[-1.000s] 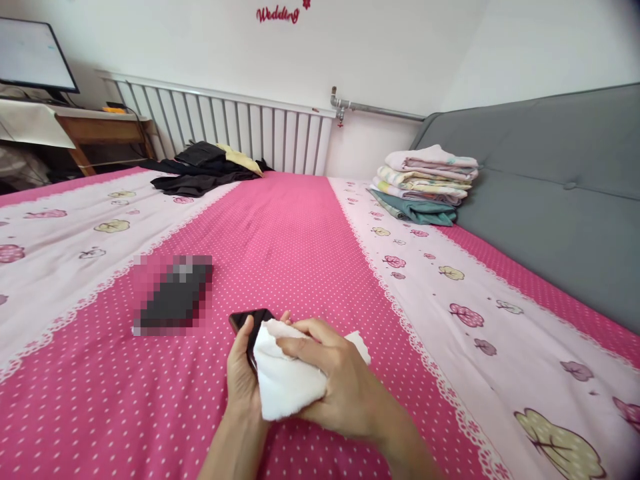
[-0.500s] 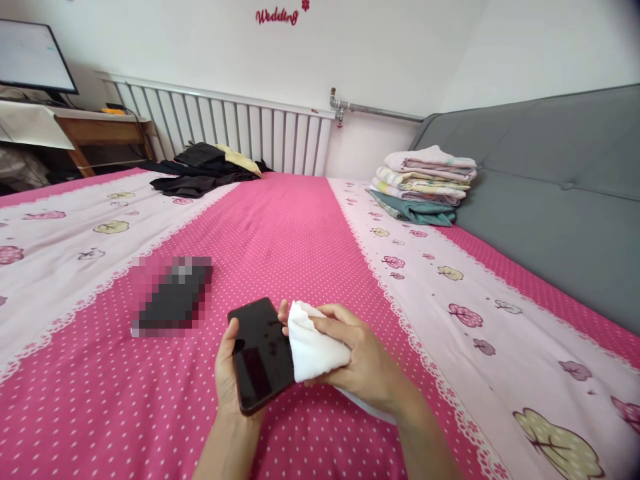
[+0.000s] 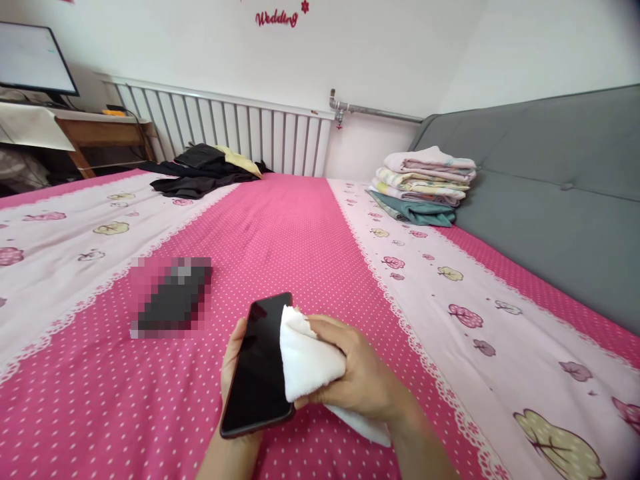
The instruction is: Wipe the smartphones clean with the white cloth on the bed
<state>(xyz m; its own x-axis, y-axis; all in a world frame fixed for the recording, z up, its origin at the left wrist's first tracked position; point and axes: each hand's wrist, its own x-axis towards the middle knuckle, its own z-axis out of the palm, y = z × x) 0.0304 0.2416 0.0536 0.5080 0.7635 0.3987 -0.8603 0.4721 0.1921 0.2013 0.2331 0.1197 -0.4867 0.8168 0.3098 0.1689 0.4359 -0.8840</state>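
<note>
A black smartphone (image 3: pixel 257 373) with a reddish-brown edge lies tilted in my left hand (image 3: pixel 231 353), dark screen facing up. My left thumb runs along its left edge, while the other fingers are mostly hidden behind it. My right hand (image 3: pixel 363 373) is closed on a folded white cloth (image 3: pixel 310 360). The cloth covers the phone's right edge and part of the screen, and a loose end hangs below my right wrist. Both hands are above the pink dotted bedspread (image 3: pixel 290 240).
A blurred-out dark flat object (image 3: pixel 175 297) lies on the bed to the left. Dark clothes (image 3: pixel 205 170) are heaped near the radiator (image 3: pixel 225 123). Folded fabrics (image 3: pixel 425 180) are stacked by the grey headboard (image 3: pixel 550 173). A monitor (image 3: pixel 37 57) stands on a desk (image 3: pixel 100 130) at far left.
The phone has turned clockwise and its lower end has come nearer to me. My right hand has shifted the cloth slightly left and down, further over the screen's right side.
</note>
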